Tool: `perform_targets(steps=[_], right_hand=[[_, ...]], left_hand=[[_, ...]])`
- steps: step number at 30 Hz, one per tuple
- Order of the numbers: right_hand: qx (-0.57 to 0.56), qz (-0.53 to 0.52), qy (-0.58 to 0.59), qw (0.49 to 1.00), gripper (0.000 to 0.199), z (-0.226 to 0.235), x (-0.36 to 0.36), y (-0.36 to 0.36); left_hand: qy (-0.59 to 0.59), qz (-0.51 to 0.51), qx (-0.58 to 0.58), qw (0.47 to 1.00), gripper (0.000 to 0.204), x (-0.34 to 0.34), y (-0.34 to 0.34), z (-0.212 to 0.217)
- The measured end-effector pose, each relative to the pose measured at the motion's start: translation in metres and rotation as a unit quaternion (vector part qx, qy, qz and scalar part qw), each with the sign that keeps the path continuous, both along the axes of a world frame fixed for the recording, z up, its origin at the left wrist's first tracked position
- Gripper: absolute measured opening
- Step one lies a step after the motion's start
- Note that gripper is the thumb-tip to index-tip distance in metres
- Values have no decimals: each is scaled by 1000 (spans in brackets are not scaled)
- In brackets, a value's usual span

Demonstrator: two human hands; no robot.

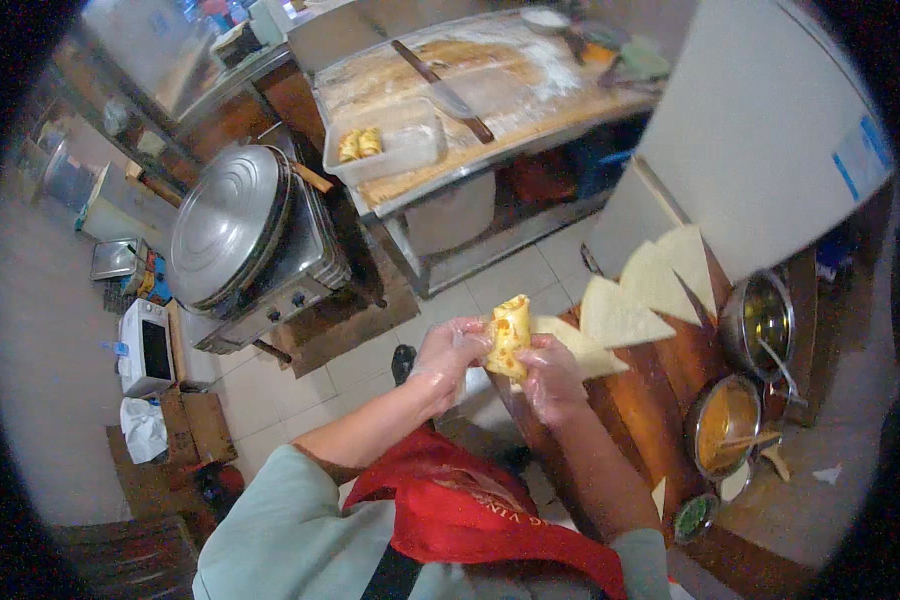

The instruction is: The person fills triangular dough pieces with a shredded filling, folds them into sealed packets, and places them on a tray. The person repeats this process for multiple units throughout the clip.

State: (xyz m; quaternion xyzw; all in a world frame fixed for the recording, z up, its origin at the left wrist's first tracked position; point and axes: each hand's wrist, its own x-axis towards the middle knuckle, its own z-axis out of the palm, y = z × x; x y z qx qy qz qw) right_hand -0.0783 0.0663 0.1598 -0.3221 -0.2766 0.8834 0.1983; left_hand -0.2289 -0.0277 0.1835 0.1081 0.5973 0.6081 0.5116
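Kitchen floor below, roll [509, 338] between both hands

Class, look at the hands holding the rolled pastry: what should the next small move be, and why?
Probably carry the rolled pastry over to the clear tub, where two similar rolls already lie. Both gloved hands, left hand and right hand, grip it, and it looks fully rolled.

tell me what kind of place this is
Probably a small commercial kitchen or food stall. Both gloved hands, left hand and right hand, hold a filled roll; cut wrapper triangles lie nearby, beside a lidded round griddle and a floured worktable.
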Motion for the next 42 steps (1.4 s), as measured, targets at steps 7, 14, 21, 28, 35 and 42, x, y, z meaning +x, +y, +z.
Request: perform_targets(steps=[7,14,21,28,35,42], right_hand=[[3,15,-15,1000,42,36,-205,42],[157,-13,-62,986,39,28,-400,165],[358,61,-326,873,38,-54,-524,237],[343,115,-383,850,31,-53,-554,219],[471,79,-364,800,34,-96,-552,231],[533,172,-367,742,40,-106,-545,247]], left_hand=[[73,99,76,989,29,-195,17,7],[454,193,-15,870,27,-426,46,-41],[473,71,-71,875,32,-501,92,-73],[477,57,-59,875,28,-499,96,-67],[547,59,-83,831,30,-498,95,-85],[488,22,-80,869,31,-505,93,-61]])
